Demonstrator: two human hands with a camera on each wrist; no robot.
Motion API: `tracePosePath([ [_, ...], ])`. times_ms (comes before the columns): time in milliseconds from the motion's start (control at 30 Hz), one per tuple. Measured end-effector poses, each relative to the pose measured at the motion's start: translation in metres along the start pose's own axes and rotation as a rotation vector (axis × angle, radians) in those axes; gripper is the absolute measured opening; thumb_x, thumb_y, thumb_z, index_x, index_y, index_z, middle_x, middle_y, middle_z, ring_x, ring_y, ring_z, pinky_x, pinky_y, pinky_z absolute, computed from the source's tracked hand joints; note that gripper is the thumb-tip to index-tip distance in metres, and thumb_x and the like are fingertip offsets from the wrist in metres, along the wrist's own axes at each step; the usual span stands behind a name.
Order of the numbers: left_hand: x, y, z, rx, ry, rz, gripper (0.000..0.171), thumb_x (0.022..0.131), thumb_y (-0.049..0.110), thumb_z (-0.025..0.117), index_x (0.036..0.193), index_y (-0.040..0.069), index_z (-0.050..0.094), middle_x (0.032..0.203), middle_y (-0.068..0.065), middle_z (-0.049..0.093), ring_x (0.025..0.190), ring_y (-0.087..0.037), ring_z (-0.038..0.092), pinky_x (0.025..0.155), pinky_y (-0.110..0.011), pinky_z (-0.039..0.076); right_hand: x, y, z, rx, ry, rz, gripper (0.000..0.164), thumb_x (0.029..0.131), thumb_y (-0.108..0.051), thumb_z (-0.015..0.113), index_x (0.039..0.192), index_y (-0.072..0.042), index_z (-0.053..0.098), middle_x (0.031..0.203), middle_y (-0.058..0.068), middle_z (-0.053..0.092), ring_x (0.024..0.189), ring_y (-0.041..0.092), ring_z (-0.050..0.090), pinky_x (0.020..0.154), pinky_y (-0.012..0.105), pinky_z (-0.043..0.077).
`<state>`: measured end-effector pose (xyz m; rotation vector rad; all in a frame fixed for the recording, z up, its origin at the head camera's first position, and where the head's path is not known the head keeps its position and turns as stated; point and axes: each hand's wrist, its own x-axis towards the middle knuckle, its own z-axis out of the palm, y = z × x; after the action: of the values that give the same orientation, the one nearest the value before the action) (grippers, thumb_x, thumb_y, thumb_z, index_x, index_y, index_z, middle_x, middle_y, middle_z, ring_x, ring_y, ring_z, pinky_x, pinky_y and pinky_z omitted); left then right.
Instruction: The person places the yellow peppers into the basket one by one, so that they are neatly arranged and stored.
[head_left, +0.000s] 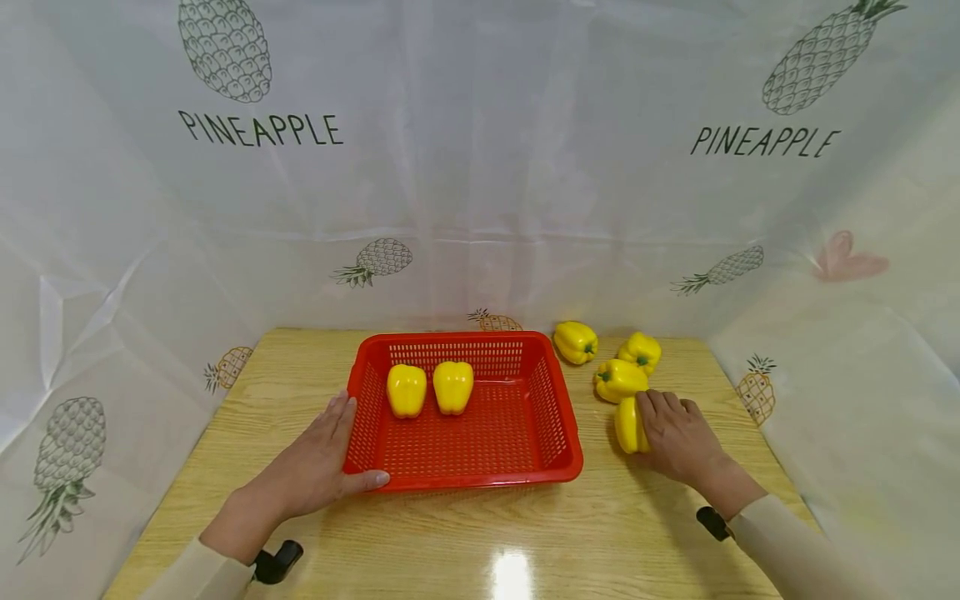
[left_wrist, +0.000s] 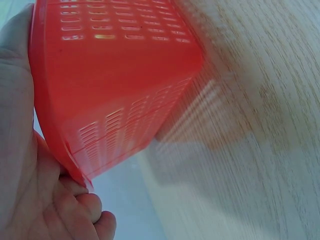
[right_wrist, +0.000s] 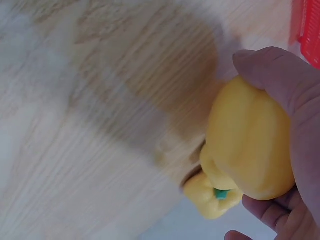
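My right hand [head_left: 678, 437] grips a yellow bell pepper [head_left: 628, 425] on the right of the table. The right wrist view shows that pepper [right_wrist: 247, 140] between thumb and fingers. Just beyond it are three more yellow bell peppers, the nearest [head_left: 619, 381] lying on its side with a green stem. A red plastic basket [head_left: 465, 479] stands at the middle, with two yellow bell peppers [head_left: 453, 387] side by side in its left half. My left hand [head_left: 315, 458] rests against the basket's near left corner, its thumb over the front rim and its fingers along the left rim.
The wooden table [head_left: 450, 542] ends at a pale plastic sheet [head_left: 480, 208] printed with pineapples, which rises behind and at both sides. A pepper [head_left: 575, 342] lies close to the basket's far right corner; another [head_left: 641, 352] is farther right.
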<state>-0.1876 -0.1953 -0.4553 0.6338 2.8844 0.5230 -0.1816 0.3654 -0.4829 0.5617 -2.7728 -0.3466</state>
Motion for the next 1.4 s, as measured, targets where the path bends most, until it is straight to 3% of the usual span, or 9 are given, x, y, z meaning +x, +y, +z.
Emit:
tracePosePath([
  [233,-0.001,0.001,-0.001,0.006,0.009,-0.005,0.13,0.087,0.083,0.061,0.163,-0.013,0.016,0.171,-0.034,0.014,0.158,-0.053,0.019,0.124,-0.067,0.029,0.009,0.002,-0.007,-0.012,0.002,-0.011,0.108,0.065,-0.058,0.097,0.134,0.009,0.049,0.124,0.026,0.06,0.111,0.045,0.061,0.088,0.062,0.057],
  [400,-0.001,0.002,-0.003,0.012,0.012,0.002,0.132,0.086,0.087,0.056,0.163,-0.013,0.017,0.171,-0.034,0.014,0.158,-0.053,0.02,0.123,-0.066,0.03,0.022,0.005,-0.016,-0.037,0.066,-0.04,0.108,0.063,-0.058,0.098,0.132,0.01,0.05,0.12,0.026,0.061,0.107,0.045,0.062,0.084,0.062,0.058],
  [733,-0.004,0.004,-0.007,0.04,0.016,-0.01,0.13,0.087,0.083,0.061,0.163,-0.013,0.018,0.171,-0.034,0.016,0.157,-0.053,0.022,0.123,-0.066,0.032,0.083,0.003,-0.052,-0.037,0.143,-0.078,0.105,0.068,-0.059,0.094,0.136,0.008,0.049,0.122,0.025,0.062,0.109,0.045,0.062,0.087,0.06,0.056],
  [1000,-0.004,0.001,-0.007,0.046,0.0,-0.021,0.134,0.085,0.09,0.054,0.163,-0.013,0.017,0.172,-0.033,0.013,0.158,-0.053,0.02,0.123,-0.066,0.03,0.134,-0.036,-0.075,-0.014,0.119,-0.116,0.099,0.075,-0.057,0.089,0.14,0.006,0.048,0.13,0.023,0.061,0.117,0.042,0.061,0.096,0.056,0.056],
  [1233,0.001,0.001,-0.003,0.073,-0.016,-0.02,0.132,0.086,0.087,0.057,0.164,-0.011,0.016,0.173,-0.031,0.014,0.159,-0.051,0.019,0.125,-0.064,0.029,0.156,-0.069,-0.063,-0.003,0.126,-0.17,0.099,0.075,-0.061,0.088,0.14,0.003,0.05,0.13,0.019,0.063,0.117,0.037,0.063,0.095,0.052,0.058],
  [1400,0.001,0.004,-0.002,0.113,-0.007,-0.008,0.13,0.087,0.086,0.056,0.163,-0.012,0.018,0.172,-0.031,0.017,0.16,-0.049,0.02,0.127,-0.063,0.027,0.16,-0.081,-0.05,-0.002,0.069,-0.202,0.101,0.076,-0.069,0.085,0.14,0.001,0.05,0.13,0.016,0.062,0.118,0.035,0.061,0.099,0.051,0.057],
])
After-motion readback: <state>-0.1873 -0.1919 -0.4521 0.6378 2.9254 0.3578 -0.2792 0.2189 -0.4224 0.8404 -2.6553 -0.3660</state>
